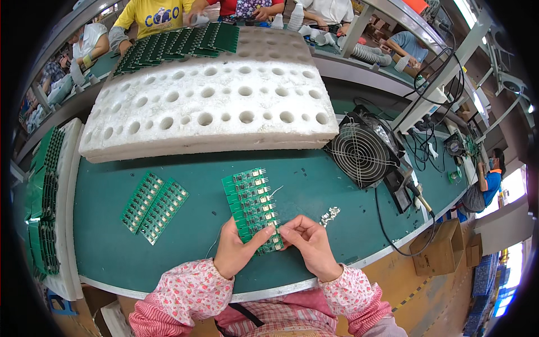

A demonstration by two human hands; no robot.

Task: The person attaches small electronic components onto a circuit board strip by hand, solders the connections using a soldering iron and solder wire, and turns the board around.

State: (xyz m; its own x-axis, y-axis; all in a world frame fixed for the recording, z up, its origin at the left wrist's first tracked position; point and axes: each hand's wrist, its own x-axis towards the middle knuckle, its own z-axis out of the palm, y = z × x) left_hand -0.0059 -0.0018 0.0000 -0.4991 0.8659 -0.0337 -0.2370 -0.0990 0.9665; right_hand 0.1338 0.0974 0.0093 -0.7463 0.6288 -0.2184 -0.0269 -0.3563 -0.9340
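Circuit board [249, 203] points lengthwise away, leaning left; left fingers [260, 238] grip it; cannot tell what right fingers [297, 236] grasp.

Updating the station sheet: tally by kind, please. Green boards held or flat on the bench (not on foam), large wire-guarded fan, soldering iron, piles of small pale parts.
Green boards: 3 (held one, flat pair)
Large fan: 1
Soldering iron: 1
Parts pile: 1
Total: 6

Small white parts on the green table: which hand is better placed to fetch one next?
Probably the right hand: it is close beside the small white parts, while the left hand is farther away, holding the green circuit board.
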